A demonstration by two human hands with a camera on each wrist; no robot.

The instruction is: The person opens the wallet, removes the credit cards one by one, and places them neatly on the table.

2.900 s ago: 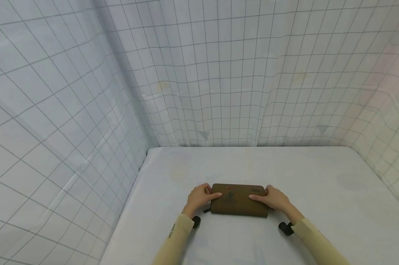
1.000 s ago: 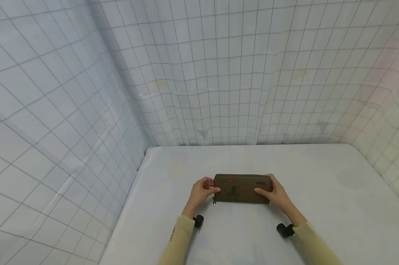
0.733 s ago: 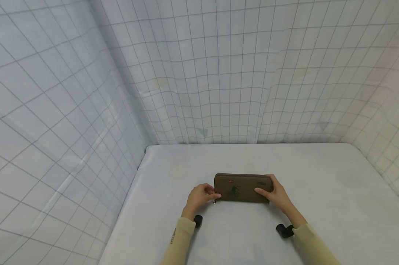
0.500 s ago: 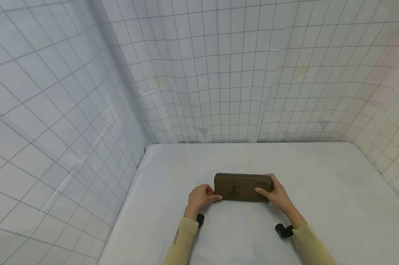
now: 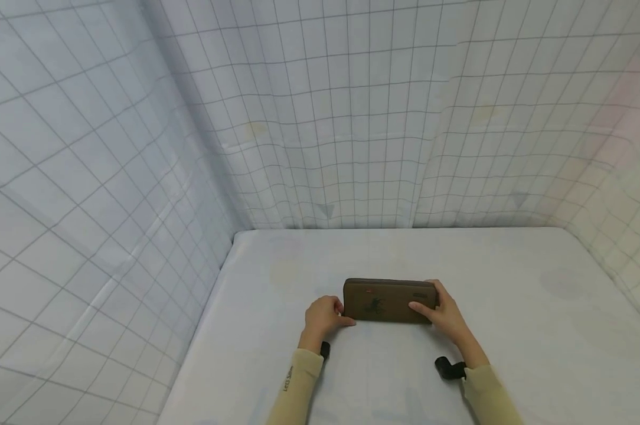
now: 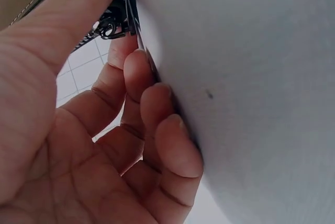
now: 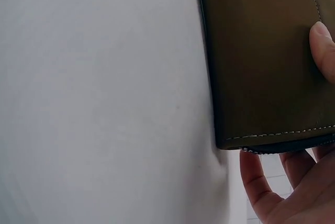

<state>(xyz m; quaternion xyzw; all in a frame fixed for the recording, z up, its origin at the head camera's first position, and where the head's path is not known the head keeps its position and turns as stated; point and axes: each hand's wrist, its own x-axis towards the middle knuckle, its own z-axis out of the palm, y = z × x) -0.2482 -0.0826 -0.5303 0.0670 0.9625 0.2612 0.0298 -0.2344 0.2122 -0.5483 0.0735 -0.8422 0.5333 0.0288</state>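
Observation:
A long brown zip-around wallet (image 5: 391,300) stands on its long edge on the white table, its printed face towards me. My right hand (image 5: 446,313) grips its right end, thumb on the front face and fingers behind. In the right wrist view the thumb presses the wallet's leather (image 7: 267,62), above a stitched edge. My left hand (image 5: 324,316) is at the lower left corner. In the left wrist view, its thumb and curled fingers pinch a dark zipper pull beside the metal slider (image 6: 107,26). The thumb hides part of the pull.
The white-covered table (image 5: 277,265) extends around the wallet. Gridded white curtains (image 5: 330,147) enclose its back and sides. A small black camera sits at each wrist, the right one (image 5: 450,368) showing more fully.
The wallet has tipped from leaning back to nearly upright. My left hand has left its end and moved down to the zipper pull at the lower corner. My right hand keeps its grip.

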